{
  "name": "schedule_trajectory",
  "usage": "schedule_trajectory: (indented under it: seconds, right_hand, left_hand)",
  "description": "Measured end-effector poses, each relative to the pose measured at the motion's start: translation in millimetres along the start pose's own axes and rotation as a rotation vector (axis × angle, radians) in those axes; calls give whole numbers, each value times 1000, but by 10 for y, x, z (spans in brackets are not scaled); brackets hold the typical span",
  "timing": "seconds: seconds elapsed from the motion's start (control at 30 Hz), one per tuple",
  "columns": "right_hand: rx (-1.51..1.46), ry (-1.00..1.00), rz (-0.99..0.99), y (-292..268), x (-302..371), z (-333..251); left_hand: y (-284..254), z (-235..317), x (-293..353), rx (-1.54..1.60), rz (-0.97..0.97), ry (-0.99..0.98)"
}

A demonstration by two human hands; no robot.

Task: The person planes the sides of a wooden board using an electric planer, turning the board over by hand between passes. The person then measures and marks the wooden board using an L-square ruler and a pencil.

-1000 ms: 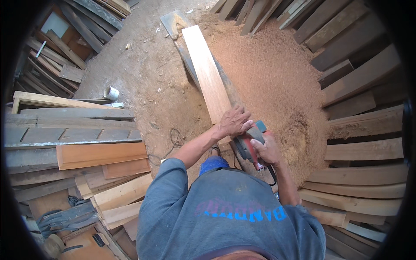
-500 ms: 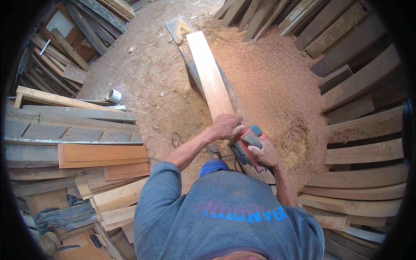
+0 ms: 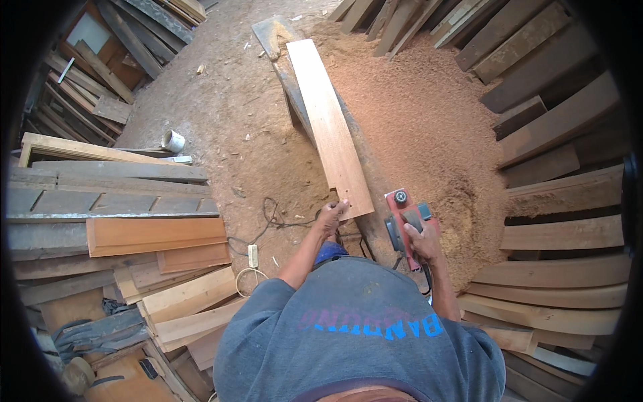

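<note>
A long pale plank [image 3: 328, 120] lies lengthwise on a narrow, worn wooden bench [image 3: 376, 175]. Its near left corner is between the fingers of my left hand [image 3: 330, 220], beside a small notch in the plank's edge. My right hand [image 3: 423, 242] is wrapped round the handle of a red and black electric planer [image 3: 396, 213]. The planer is just right of the plank's near end, apart from it, with a round dark knob at its front. A black cord trails from its rear beside my right forearm.
Reddish shavings [image 3: 415, 120] cover the floor right of the bench. Boards [image 3: 556, 141] lean along the right side; more boards [image 3: 157, 236] are stacked at left. A white bucket [image 3: 173, 141] lies near them. A dark cable [image 3: 271, 216] and a white power socket [image 3: 252, 255] lie left of the bench.
The planer has come off the plank and moved right and slightly back in my right hand. My left hand has moved from the planer's front to the plank's near corner, uncovering that end.
</note>
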State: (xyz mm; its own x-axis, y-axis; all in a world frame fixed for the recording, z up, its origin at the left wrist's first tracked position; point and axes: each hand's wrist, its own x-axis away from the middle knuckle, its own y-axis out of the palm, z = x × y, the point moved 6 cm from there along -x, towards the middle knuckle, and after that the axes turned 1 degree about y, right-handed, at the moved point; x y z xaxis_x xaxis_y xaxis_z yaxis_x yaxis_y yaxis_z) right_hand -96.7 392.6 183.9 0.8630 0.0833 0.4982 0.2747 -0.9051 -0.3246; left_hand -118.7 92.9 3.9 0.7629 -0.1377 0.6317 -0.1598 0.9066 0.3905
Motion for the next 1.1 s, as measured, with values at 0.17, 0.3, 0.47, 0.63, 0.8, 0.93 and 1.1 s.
schedule_trajectory:
  seconds: [0.17,0.3,0.47,0.63,0.8,0.93,1.1]
  right_hand:
    - [90,-60,54,81,-169,482]
    - [-6,-53,-35,139,-242,766]
    - [7,159,-92,146,-220,734]
    - [127,84,-73,111,-290,884]
    - [165,95,-80,95,-264,787]
    - [134,119,-101,92,-265,822]
    - [153,107,-120,108,-293,876]
  left_hand:
    - [150,796,511,184,-290,-17]
    - [788,2121,1350,438,-491,312]
    - [1046,3128,1666,650,-705,646]
    - [1297,3513,1658,667,-675,675]
    - [1353,3567,1610,772,-770,663]
    - [1390,3559,1628,773,-780,680]
    - [1351,3492,1621,815,-796,644]
